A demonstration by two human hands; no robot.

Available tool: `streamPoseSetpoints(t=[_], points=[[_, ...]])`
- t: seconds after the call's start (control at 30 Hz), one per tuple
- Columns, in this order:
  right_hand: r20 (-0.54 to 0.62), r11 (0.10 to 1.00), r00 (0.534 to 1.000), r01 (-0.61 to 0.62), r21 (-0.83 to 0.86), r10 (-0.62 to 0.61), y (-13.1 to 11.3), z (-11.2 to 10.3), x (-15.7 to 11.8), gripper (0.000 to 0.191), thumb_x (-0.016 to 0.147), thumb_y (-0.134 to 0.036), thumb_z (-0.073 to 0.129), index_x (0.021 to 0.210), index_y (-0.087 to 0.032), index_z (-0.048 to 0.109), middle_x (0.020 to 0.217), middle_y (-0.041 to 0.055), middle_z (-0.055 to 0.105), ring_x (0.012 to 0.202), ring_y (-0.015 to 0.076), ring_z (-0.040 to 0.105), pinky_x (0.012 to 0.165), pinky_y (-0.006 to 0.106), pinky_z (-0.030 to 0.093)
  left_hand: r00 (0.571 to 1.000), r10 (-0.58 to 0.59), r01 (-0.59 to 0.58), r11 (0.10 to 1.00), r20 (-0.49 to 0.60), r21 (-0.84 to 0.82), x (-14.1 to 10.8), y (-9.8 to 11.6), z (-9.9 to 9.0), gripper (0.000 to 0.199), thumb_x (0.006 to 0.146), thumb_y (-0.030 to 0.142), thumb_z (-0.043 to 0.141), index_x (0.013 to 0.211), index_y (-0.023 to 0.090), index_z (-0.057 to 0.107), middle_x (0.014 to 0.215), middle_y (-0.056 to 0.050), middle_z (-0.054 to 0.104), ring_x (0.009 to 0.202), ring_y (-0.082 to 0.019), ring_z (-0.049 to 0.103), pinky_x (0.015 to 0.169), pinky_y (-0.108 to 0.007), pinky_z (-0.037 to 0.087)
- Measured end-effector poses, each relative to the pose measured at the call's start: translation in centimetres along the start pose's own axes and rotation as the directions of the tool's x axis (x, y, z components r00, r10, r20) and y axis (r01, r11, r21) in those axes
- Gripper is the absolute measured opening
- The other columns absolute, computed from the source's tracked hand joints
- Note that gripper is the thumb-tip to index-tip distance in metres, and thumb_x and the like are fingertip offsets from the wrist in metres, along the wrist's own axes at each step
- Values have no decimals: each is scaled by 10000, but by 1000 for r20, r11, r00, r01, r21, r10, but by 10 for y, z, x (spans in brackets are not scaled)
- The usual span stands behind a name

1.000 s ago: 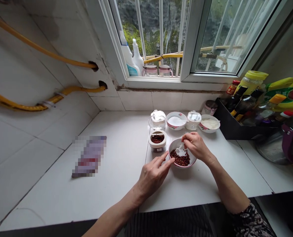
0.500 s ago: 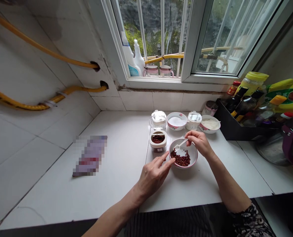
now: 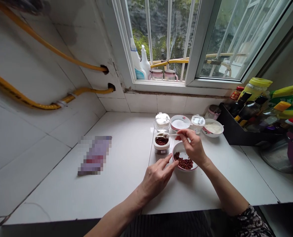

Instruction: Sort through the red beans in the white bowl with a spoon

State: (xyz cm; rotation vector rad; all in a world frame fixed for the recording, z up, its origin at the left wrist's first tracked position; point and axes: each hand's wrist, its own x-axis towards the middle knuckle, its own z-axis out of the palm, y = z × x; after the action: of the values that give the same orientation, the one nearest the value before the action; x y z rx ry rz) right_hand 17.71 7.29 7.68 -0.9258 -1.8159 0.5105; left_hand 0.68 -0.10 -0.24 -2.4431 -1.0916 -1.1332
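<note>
A small white spoon with a few dark red bits in its scoop is pinched in my right hand. The spoon's scoop is over the mouth of a small jar filled with dark red dried peppercorns. Beside the jar, a white bowl with a pink rim holds more of the dark red peppercorns. My left hand grips the near left side of this bowl, one finger over its rim. My right hand covers part of the bowl's right side.
Behind stand a lidded clear jar, a bowl of white grains, another clear jar and a bowl of pale flakes. A black bin of bottles is at right. A blurred purple packet lies left.
My right hand has lifted the spoon from the bowl and carried it left, over the jar. My left hand stays at the bowl. The whole view has shifted slightly.
</note>
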Motion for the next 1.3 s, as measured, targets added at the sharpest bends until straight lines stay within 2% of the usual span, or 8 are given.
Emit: streamPoseSetpoints(t=[0.1,0.17,0.23,0.33,0.53,0.83,1.13,1.3], points=[[104,932,949,313,-183,-299,-3,5,-3,172,951,-149,476,932,-214,634,786,16,747,705,164,658,961,405,431,1000,5,-5,1000,-11,7,1,1,-1,276,964,133,486,1162,191,669,1189,-148,688,826,-182,691,651,-271,572],[120,895,923,384,-228,-365,-1,1,-4,191,952,-121,463,956,-214,630,788,9,747,684,159,647,960,403,423,1000,-1,1,1000,-9,9,2,1,-1,277,963,127,482,1152,188,674,1192,-148,688,824,-184,692,654,-278,576],[49,903,936,350,-251,-349,1,-7,-4,171,949,-132,478,957,-213,629,753,5,734,688,168,645,941,399,428,1000,-6,6,1000,-7,5,3,2,-2,272,963,130,485,1146,186,677,1199,-151,685,825,-191,693,651,-287,579],[-15,944,978,197,-266,-209,7,-23,-5,140,929,-169,508,897,-220,633,655,-5,694,702,193,639,868,376,456,1000,-6,6,1000,-12,-16,3,2,-2,264,966,134,485,1141,178,677,1204,-160,683,826,-194,695,643,-287,580],[168,924,986,45,-379,21,23,-39,-12,183,852,-142,502,754,-232,628,605,-4,674,789,221,640,856,374,447,1000,-13,13,1000,7,-25,2,1,-4,265,965,135,498,1159,184,672,1220,-156,677,855,-195,697,669,-290,586],[245,874,966,45,-483,85,30,-32,-16,208,874,-116,469,804,-203,644,739,25,737,653,167,617,965,393,381,999,-11,12,999,41,-36,1,1,-5,285,957,133,504,1185,185,667,1238,-154,667,870,-187,692,708,-286,587],[201,948,959,-135,-290,198,28,-34,-13,203,858,-138,470,785,-217,642,596,-18,702,678,174,637,876,347,419,1000,0,1,999,26,-37,3,0,-7,275,962,126,496,1170,185,665,1215,-147,681,873,-184,700,688,-275,588],[213,953,961,-113,-280,177,29,-35,-13,201,848,-143,471,772,-217,643,574,-22,691,671,172,627,886,347,417,1000,3,-3,999,18,-42,3,1,-7,275,958,112,499,1166,176,667,1205,-151,685,856,-184,702,676,-277,586]])
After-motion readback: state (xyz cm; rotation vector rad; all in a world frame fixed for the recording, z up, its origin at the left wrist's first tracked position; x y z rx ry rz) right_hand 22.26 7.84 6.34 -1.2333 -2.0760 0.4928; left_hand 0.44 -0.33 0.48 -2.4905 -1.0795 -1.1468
